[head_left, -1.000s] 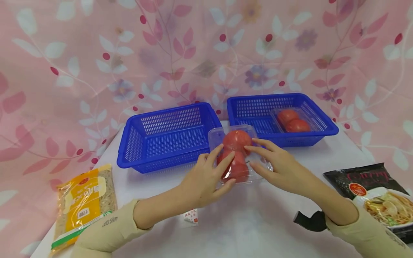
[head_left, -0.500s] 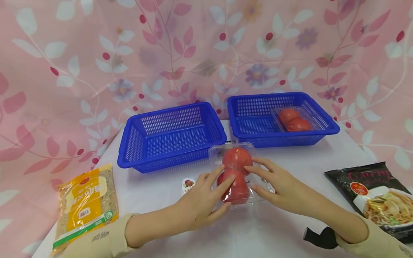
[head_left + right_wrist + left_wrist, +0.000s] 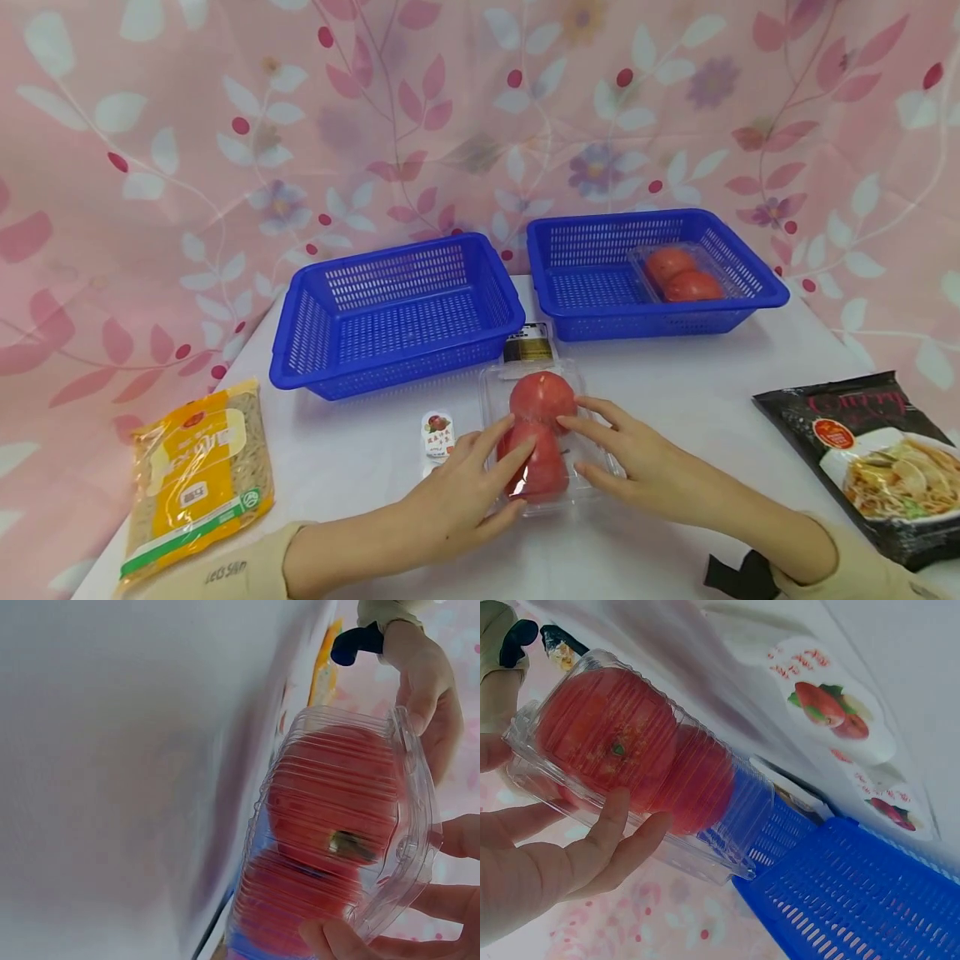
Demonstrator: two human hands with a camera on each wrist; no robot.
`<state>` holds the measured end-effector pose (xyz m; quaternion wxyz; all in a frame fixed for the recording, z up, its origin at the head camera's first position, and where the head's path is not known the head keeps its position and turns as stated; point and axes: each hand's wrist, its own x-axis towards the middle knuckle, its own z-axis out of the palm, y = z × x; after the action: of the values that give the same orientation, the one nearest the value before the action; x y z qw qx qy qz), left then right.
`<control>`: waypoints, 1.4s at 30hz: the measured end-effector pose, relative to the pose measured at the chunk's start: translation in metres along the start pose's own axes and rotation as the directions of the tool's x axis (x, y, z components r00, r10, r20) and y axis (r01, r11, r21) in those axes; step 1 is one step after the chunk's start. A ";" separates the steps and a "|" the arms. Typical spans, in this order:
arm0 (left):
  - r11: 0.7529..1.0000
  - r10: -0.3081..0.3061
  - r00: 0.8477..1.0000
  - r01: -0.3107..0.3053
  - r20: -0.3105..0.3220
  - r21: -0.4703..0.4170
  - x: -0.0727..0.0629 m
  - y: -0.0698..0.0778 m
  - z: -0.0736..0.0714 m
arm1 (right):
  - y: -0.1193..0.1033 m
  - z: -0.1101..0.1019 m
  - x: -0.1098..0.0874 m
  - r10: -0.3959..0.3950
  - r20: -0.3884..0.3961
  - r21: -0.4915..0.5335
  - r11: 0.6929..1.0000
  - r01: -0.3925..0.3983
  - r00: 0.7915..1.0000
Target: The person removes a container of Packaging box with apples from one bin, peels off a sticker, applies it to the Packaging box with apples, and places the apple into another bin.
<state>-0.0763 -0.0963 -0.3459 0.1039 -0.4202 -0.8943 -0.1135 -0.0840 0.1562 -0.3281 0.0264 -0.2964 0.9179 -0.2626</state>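
A clear plastic clamshell box (image 3: 491,387) of two red tomatoes (image 3: 538,458) is between my hands, near the middle of the white table. My left hand (image 3: 457,496) grips its left side, fingers over the lid and thumb at the near edge. On the right side my right hand (image 3: 645,467) holds it, fingers spread along the edge. Both wrist views show fingers curled about the box's rim (image 3: 416,825), with the box raised off the cloth. A second clear box with two tomatoes (image 3: 693,286) lies in the right blue basket (image 3: 630,312).
Left of it stands another blue basket (image 3: 405,364). A yellow grain bag (image 3: 198,475) lies far left, a black noodle packet (image 3: 862,467) far right. Fruit stickers (image 3: 437,433) lie beside my left hand. Behind the box is a small dark-and-gold label (image 3: 528,343).
Both hands have drawn the tomato box toward me, away from the baskets. The label between the baskets and the stickers on the cloth have come into fuller view.
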 end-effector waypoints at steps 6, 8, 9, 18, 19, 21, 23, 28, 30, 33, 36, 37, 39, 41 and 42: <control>1.000 0.001 1.000 -0.001 -0.002 0.017 -0.004 0.000 0.007 | 0.003 0.004 -0.001 0.006 0.032 0.028 1.000 -0.007 0.999; 1.000 0.002 1.000 -0.002 0.000 0.024 -0.005 0.001 0.008 | 0.004 0.006 -0.002 -0.004 0.029 0.027 1.000 0.003 1.000; 1.000 0.003 1.000 -0.003 0.001 0.026 -0.006 0.001 0.009 | 0.005 0.007 -0.002 -0.005 0.031 0.030 1.000 0.004 0.999; 1.000 0.017 1.000 -0.017 0.001 0.020 -0.011 -0.001 0.013 | 0.007 0.013 -0.007 0.035 0.047 0.055 0.998 -0.037 0.998; 1.000 0.021 1.000 -0.021 0.001 0.018 -0.012 -0.002 0.014 | 0.007 0.013 -0.007 0.034 0.045 0.051 0.998 -0.036 0.998; 0.999 0.032 0.999 -0.032 0.005 0.024 -0.012 -0.002 0.014 | 0.006 0.014 -0.007 0.031 0.038 0.033 0.999 -0.033 0.999; 0.999 0.042 0.999 -0.042 0.003 0.031 -0.013 -0.002 0.014 | 0.006 0.014 -0.007 0.036 0.033 0.024 0.999 -0.037 0.999; 0.996 0.061 0.998 -0.060 -0.013 0.072 -0.014 -0.002 0.013 | 0.006 0.015 -0.007 0.040 -0.001 -0.019 0.999 -0.040 0.999; 0.995 0.061 0.998 -0.060 -0.008 0.083 -0.014 -0.002 0.012 | 0.007 0.016 -0.008 0.029 -0.041 -0.059 0.998 -0.031 0.999; 0.995 0.045 0.999 -0.047 0.018 0.086 -0.015 -0.002 0.010 | 0.009 0.017 -0.008 0.001 -0.102 -0.119 0.993 -0.013 0.995; 0.996 0.022 0.999 -0.025 0.042 0.087 -0.015 -0.002 0.009 | 0.010 0.017 -0.007 -0.022 -0.138 -0.154 0.988 0.000 0.990; 0.996 0.015 0.999 -0.019 0.047 0.089 -0.015 -0.002 0.008 | 0.011 0.017 -0.007 -0.033 -0.145 -0.164 0.987 0.009 0.989; 0.996 0.008 0.999 -0.013 0.054 0.092 -0.015 -0.003 0.007 | 0.011 0.016 -0.006 -0.044 -0.156 -0.178 0.984 0.015 0.987; 0.996 -0.002 0.998 -0.004 0.062 0.094 -0.016 -0.004 0.006 | 0.012 0.016 -0.005 -0.063 -0.172 -0.195 0.980 0.029 0.983; 0.996 -0.012 0.997 0.006 0.072 0.092 -0.015 -0.004 0.005 | 0.012 0.016 -0.004 -0.077 -0.183 -0.205 0.978 0.038 0.980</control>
<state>-0.0700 -0.1084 -0.3558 0.0902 -0.4147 -0.9037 -0.0574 -0.0841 0.1596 -0.3481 -0.0990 -0.2977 0.9289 -0.1966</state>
